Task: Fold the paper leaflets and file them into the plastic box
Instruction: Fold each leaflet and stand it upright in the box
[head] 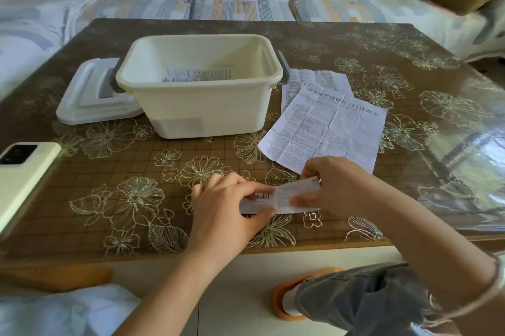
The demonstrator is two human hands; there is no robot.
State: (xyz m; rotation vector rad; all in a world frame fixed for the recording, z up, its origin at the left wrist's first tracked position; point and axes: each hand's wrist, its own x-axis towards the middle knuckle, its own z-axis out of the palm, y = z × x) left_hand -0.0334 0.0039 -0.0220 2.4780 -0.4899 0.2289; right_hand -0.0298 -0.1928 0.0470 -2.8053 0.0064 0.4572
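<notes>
A narrow folded leaflet (289,196) lies low over the table near its front edge. My left hand (226,204) pinches its left end and my right hand (336,185) pinches its right end. Behind them an open cream plastic box (202,106) stands on the table, with folded leaflets (199,73) lying inside on its bottom. To the right of the box two unfolded leaflets lie flat: a large creased sheet (325,128) partly covers another sheet (314,79).
The box's white lid (90,100) lies left of the box. A pale phone (21,171) rests at the table's left edge. The table (410,62) has a flowered glossy cover. A sofa (240,5) runs behind it. My knee (369,297) shows below the front edge.
</notes>
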